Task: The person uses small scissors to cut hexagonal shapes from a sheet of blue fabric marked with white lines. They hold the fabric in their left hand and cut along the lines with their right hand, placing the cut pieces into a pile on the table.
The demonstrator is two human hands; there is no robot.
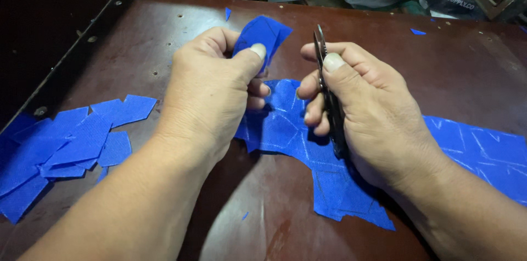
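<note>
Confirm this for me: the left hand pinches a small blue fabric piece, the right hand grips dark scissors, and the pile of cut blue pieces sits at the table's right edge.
One detail is wrong. In the head view the pile of cut blue pieces lies at the left edge of the table, not the right. The rest holds: the left hand pinches a small blue fabric piece, and the right hand grips dark scissors.

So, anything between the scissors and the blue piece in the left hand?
Nothing visible. The dark metal scissors in the right hand stand beside the small blue fabric piece pinched by the left hand, with only bare table between them.
</note>
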